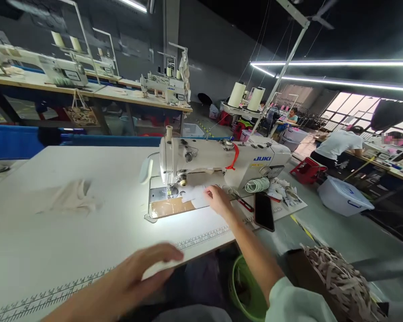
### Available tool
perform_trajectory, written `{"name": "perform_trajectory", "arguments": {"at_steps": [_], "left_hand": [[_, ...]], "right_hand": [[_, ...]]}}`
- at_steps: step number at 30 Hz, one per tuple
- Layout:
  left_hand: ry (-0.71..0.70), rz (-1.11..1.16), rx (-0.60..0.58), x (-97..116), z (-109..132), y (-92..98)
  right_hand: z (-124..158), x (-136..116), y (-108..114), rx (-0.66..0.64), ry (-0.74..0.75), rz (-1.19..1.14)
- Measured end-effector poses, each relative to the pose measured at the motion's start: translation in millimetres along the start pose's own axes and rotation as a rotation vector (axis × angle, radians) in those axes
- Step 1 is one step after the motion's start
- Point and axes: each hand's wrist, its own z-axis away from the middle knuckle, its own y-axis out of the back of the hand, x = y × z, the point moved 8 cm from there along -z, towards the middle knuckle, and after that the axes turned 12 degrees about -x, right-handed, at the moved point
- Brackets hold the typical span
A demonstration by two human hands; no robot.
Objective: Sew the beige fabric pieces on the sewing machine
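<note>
A white JUKI sewing machine (201, 156) stands on the white table (121, 170), its needle area lit. White fabric pieces (193, 195) lie on the machine bed, right of the needle. My right hand (216, 198) is at their right end, fingers pinched together on the white fabric. Near the table's front edge, my left hand (147, 268) is blurred by motion, with thumb and fingers apart and nothing between them. A crumpled beige cloth (72, 197) lies on the left of the table.
Right of my right hand are red-handled scissors (244, 203), a phone (263, 211), a green coil (257, 184) and fabric scraps (284, 192). Below stand a green bin (237, 286) and a box of fabric strips (342, 277). A person (339, 145) bends over a table at right.
</note>
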Motion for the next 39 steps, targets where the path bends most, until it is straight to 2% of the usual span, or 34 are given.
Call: {"name": "perform_trajectory", "arguments": {"at_steps": [3, 5, 7, 10, 15, 19, 25, 30, 33, 35, 37, 39], "left_hand": [[-0.071, 0.007, 0.029, -7, -86, 6.2], [-0.032, -0.073, 0.075, -23, -134, 3.4], [0.074, -0.143, 0.088, -43, -167, -4.6], [0.21, -0.187, 0.094, -63, -189, -13.6], [0.398, -0.219, 0.098, -71, -191, -13.3], [0.465, -0.213, 0.109, -70, -192, -10.5], [0.449, -0.172, 0.116, -72, -198, -6.2], [0.343, -0.12, 0.153, -56, -198, -3.4], [0.321, -0.063, 0.165, -51, -181, -2.2], [0.324, -0.026, 0.166, -54, -158, 3.7], [0.348, 0.025, 0.156, -66, -128, 15.2], [0.44, 0.056, 0.122, -86, -94, 29.7]], "right_hand": [[-19, 5, -13, 0.01, -0.022, 0.026], [-17, 7, -18, 0.006, -0.023, 0.045], [-12, 9, -18, -0.009, -0.019, 0.059], [-7, 12, -15, -0.026, -0.028, 0.075], [-10, 12, -16, -0.072, -0.036, 0.1], [-10, 12, -17, -0.058, -0.019, 0.073], [-7, 14, -15, 0.005, 0.028, 0.046], [-6, 13, -13, -0.023, 0.027, 0.141], [-6, 15, -14, -0.064, -0.005, 0.182], [-6, 15, -15, -0.058, 0.011, 0.161], [-6, 15, -16, -0.035, 0.038, 0.141], [-6, 16, -17, -0.009, 0.058, 0.136]]}}
